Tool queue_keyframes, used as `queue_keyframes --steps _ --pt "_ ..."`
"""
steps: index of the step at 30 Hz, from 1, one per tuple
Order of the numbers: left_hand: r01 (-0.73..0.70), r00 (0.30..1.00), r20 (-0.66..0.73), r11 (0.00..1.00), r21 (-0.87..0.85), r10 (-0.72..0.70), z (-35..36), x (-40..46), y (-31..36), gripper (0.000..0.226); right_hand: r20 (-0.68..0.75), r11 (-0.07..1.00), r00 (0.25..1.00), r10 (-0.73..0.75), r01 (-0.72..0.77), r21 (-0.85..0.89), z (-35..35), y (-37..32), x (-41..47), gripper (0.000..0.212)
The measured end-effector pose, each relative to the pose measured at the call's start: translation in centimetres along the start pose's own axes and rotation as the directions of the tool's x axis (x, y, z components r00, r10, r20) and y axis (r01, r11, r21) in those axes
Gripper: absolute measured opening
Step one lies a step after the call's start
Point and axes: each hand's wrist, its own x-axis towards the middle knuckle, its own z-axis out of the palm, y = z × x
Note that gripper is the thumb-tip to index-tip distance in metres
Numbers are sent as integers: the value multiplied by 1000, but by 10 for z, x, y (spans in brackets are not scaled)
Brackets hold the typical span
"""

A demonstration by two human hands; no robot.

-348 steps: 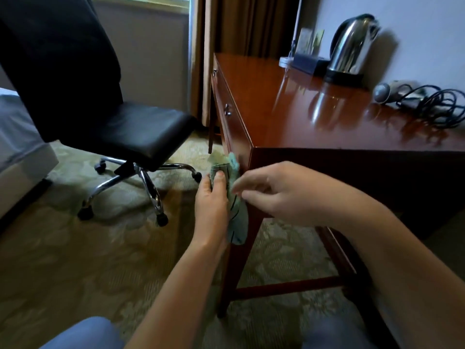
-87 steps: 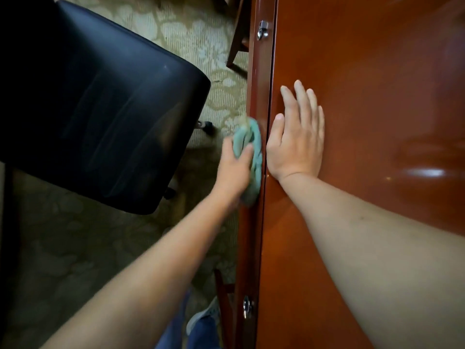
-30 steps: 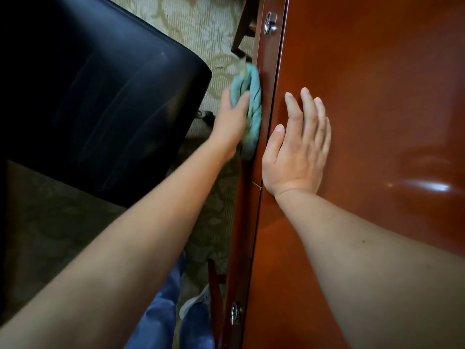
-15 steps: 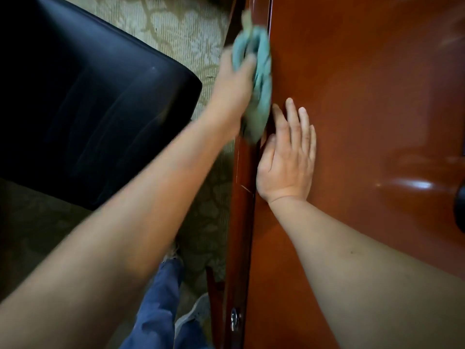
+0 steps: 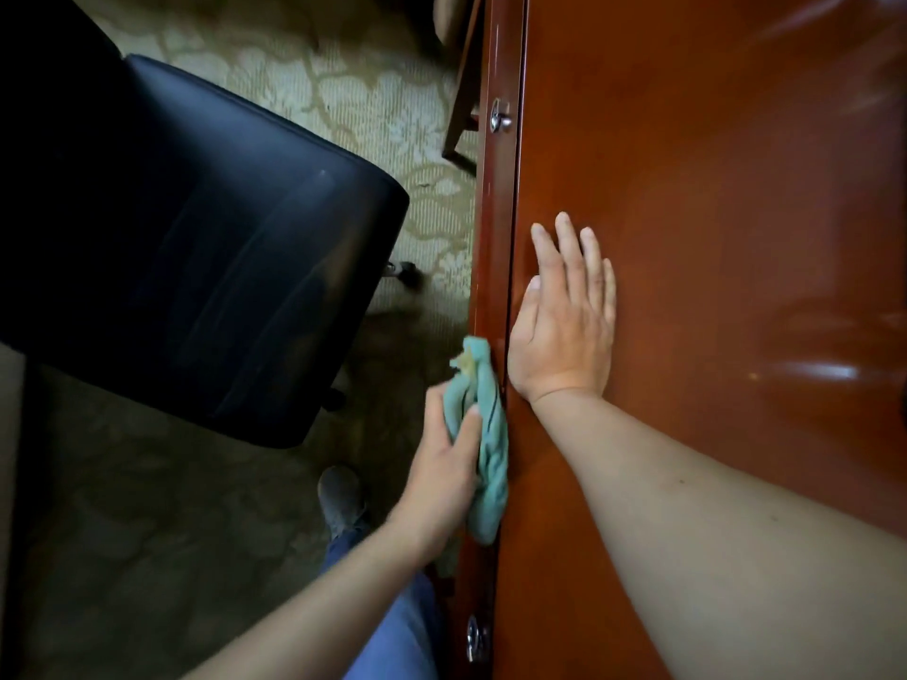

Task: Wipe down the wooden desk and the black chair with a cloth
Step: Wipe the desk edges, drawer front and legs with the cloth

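From my head view, my left grip (image 5: 444,463) holds the bunched cloth (image 5: 483,434) against the bench (image 5: 711,188) front edge, and my right hand (image 5: 564,326) lies flat just beside it on top. I judge I am in the middle of the edge, and the black chair (image 5: 196,238), apart on my left, is not yet wiped.

The table (image 5: 711,188) is a glossy reddish-brown wood, with pale streaks of reflected light on the right. Its front edge carries two silver knobs, one far (image 5: 499,121) and one near (image 5: 475,639). The cloth (image 5: 483,424) is teal green with a yellowish patch at its far tip. The chair (image 5: 196,238) on the left is shiny black. The carpet (image 5: 373,105) is olive-beige with a lighter cream floral pattern. Near, the trouser leg (image 5: 397,630) is blue and the shoe (image 5: 341,495) grey.
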Motion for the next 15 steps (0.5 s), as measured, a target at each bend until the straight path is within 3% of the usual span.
queue_keyframes --steps 4,12,15 --pt "-46 997 -58 998 48 49 5 11 8 16 7 1000 1000 6 -6 9 0 1 0 52" --pt "-184 980 -64 982 34 186 28 189 181 28 47 1000 999 19 -19 17 -4 1 0 52" --pt "-178 981 -80 984 -2 177 31 201 198 26 55 999 998 19 -21 25 -4 3 1 53"
